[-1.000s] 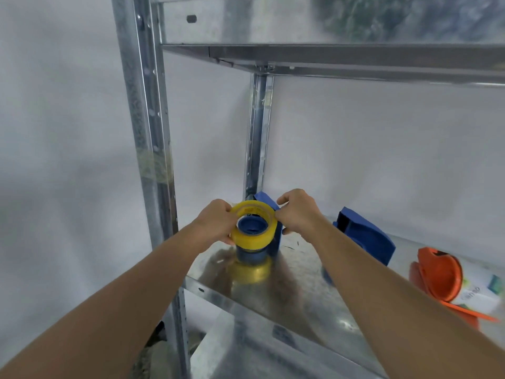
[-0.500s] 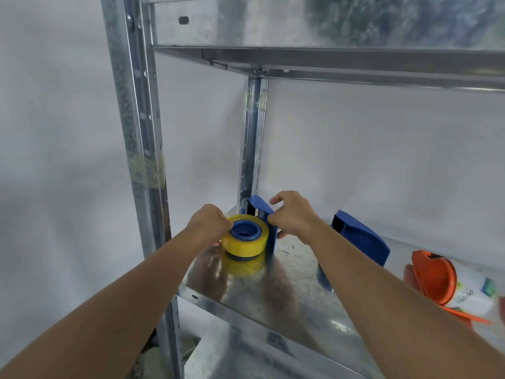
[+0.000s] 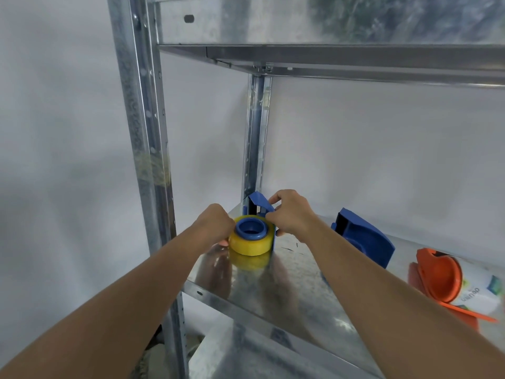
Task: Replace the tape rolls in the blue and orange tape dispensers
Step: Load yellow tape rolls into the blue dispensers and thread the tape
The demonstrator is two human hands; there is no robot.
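On far-left corner of shiny metal shelf (image 3: 287, 291): left hand (image 3: 216, 224) curled round yellow tape roll (image 3: 250, 243) (blue hub inside), right hand (image 3: 291, 214) fingers pinching blue plastic dispenser flap (image 3: 261, 202).

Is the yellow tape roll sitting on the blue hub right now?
Yes, the yellow tape roll rings the blue hub on the shelf, with the left hand beside it.

Shelf deck (image 3: 287, 285): bare metal at 6 o'clock of yellow tape roll (image 3: 251, 242), open to the front edge. Rear post (image 3: 255, 138) close at 12 o'clock. Blue cover (image 3: 363, 242) at 3 o'clock, orange dispenser (image 3: 440, 277) beyond. Upper shelf (image 3: 328, 58) well overhead.
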